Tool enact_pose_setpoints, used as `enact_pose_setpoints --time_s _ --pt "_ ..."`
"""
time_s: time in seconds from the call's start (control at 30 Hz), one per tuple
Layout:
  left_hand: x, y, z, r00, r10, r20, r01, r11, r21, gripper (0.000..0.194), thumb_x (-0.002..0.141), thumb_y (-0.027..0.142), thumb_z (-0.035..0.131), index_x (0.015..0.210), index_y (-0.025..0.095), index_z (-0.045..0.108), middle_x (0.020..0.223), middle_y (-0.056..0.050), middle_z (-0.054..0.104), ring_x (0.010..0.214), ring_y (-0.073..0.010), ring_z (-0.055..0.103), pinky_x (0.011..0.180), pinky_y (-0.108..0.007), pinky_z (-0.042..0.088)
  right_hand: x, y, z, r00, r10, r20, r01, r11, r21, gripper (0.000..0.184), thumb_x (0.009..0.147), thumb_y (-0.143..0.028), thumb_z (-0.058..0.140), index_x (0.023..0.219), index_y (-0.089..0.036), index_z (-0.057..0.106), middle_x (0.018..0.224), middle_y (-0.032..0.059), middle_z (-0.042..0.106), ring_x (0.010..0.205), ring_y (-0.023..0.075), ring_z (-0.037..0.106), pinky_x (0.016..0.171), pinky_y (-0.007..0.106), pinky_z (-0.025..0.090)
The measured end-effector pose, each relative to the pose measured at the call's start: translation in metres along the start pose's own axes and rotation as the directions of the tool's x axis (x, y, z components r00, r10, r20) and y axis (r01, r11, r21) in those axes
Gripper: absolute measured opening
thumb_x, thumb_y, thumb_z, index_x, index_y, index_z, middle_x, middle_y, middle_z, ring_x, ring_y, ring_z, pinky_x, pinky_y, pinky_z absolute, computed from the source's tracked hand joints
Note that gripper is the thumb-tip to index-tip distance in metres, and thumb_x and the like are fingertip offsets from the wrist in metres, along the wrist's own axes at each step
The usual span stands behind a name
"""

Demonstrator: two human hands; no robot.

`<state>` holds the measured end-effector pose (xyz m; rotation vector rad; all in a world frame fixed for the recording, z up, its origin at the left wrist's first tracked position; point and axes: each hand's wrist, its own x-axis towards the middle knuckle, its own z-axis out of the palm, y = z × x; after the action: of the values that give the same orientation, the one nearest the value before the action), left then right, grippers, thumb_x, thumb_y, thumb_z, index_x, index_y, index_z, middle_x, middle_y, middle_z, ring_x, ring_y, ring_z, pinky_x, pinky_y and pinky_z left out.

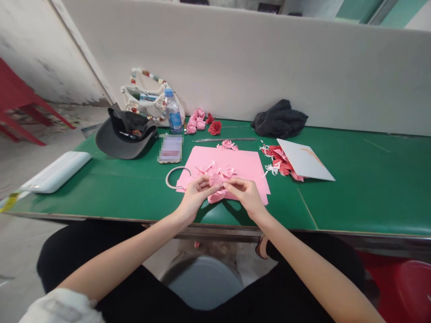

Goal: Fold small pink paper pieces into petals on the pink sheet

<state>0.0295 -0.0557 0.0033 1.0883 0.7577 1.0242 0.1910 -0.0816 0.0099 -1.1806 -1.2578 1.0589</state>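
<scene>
My left hand and my right hand meet over the near edge of the green table. Both pinch a small folded piece of pink paper between their fingertips. Under them lies a stack of pink paper sheets with several small folded pink pieces on it. A metal ring lies just left of the sheets.
At the back stand a water bottle, a beaded white bag, a black cap, finished pink and red paper flowers and a dark cloth. A phone, red scraps, white card and white case lie around.
</scene>
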Motion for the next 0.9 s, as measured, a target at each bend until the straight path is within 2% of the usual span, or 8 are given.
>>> enact_pose_setpoints --time_s 0.17,0.33,0.43,0.57,0.63,0.77,0.83,0.9 --pt "-0.001 0.0 0.0 1.0 -0.012 -0.014 0.011 1.0 -0.001 0.024 0.067 0.022 0.077 0.085 0.016 0.061 0.082 0.0 0.068 0.081 -0.0138 0.065 0.076 -0.023 0.048 0.0 -0.003 -0.002 0.995 -0.101 0.012 0.102 0.988 -0.117 0.011 0.074 -0.028 0.068 0.078 -0.019 0.071 0.081 0.0044 0.071 0.081 0.0198 0.067 0.077 0.033 0.053" --pt "-0.001 -0.002 -0.001 1.0 -0.012 -0.019 0.012 0.999 0.032 0.024 0.067 0.023 0.077 0.084 0.016 0.061 0.083 -0.001 0.07 0.082 -0.0149 0.065 0.077 -0.024 0.048 -0.002 -0.004 -0.002 0.963 -0.267 0.033 0.263 0.907 -0.33 0.008 0.078 -0.022 0.063 0.076 -0.02 0.071 0.081 0.0047 0.07 0.081 0.0194 0.065 0.081 0.034 0.051" --pt "0.0 -0.004 0.0 0.999 -0.022 -0.025 0.023 0.999 0.031 0.022 0.068 0.023 0.076 0.082 0.016 0.061 0.081 -0.001 0.069 0.08 -0.0137 0.065 0.076 -0.023 0.048 -0.004 -0.003 -0.001 0.937 -0.346 0.057 0.336 0.837 -0.431 0.01 0.08 -0.019 0.06 0.077 -0.02 0.069 0.082 0.0049 0.068 0.079 0.0184 0.064 0.077 0.032 0.051" --pt "0.001 -0.008 0.001 0.997 -0.058 -0.05 0.059 0.998 0.023 0.023 0.066 0.022 0.078 0.079 0.015 0.06 0.077 0.0 0.068 0.075 -0.0124 0.064 0.07 -0.02 0.047 -0.006 0.005 -0.001 0.88 -0.465 0.1 0.421 0.665 -0.617 0.011 0.081 -0.016 0.056 0.077 -0.02 0.066 0.081 0.0048 0.067 0.079 0.019 0.062 0.077 0.034 0.049" --pt "0.001 -0.009 0.001 0.997 -0.063 -0.049 0.064 0.998 0.013 0.023 0.066 0.022 0.078 0.079 0.015 0.06 0.076 0.0 0.068 0.074 -0.0122 0.064 0.068 -0.02 0.047 -0.007 0.009 0.001 0.856 -0.505 0.113 0.438 0.59 -0.678 0.011 0.08 -0.016 0.056 0.075 -0.019 0.065 0.079 0.0044 0.067 0.08 0.0193 0.062 0.079 0.035 0.048" --pt "0.001 -0.009 0.001 0.997 -0.068 -0.047 0.068 0.998 0.001 0.024 0.066 0.023 0.078 0.082 0.016 0.06 0.079 -0.001 0.068 0.078 -0.0132 0.065 0.071 -0.021 0.047 -0.003 0.006 0.0 0.835 -0.536 0.124 0.438 0.511 -0.74 0.009 0.079 -0.015 0.057 0.073 -0.019 0.063 0.077 0.003 0.068 0.083 0.0191 0.063 0.081 0.033 0.046" --pt "0.001 -0.007 0.001 0.995 -0.077 -0.062 0.077 0.997 -0.007 0.024 0.066 0.023 0.077 0.082 0.016 0.059 0.08 -0.001 0.068 0.079 -0.0134 0.065 0.071 -0.021 0.047 0.004 0.001 -0.012 0.841 -0.53 0.106 0.398 0.476 -0.784 0.009 0.079 -0.016 0.056 0.072 -0.02 0.062 0.078 0.0026 0.068 0.083 0.0185 0.063 0.082 0.032 0.046" --pt "0.0 -0.003 0.001 0.995 -0.068 -0.067 0.067 0.998 -0.016 0.024 0.067 0.023 0.076 0.082 0.015 0.059 0.081 -0.002 0.067 0.079 -0.0132 0.064 0.07 -0.021 0.047 0.016 -0.005 -0.036 0.858 -0.512 0.042 0.313 0.455 -0.834 0.01 0.078 -0.018 0.056 0.07 -0.02 0.061 0.08 0.0033 0.068 0.079 0.0179 0.063 0.079 0.032 0.047"
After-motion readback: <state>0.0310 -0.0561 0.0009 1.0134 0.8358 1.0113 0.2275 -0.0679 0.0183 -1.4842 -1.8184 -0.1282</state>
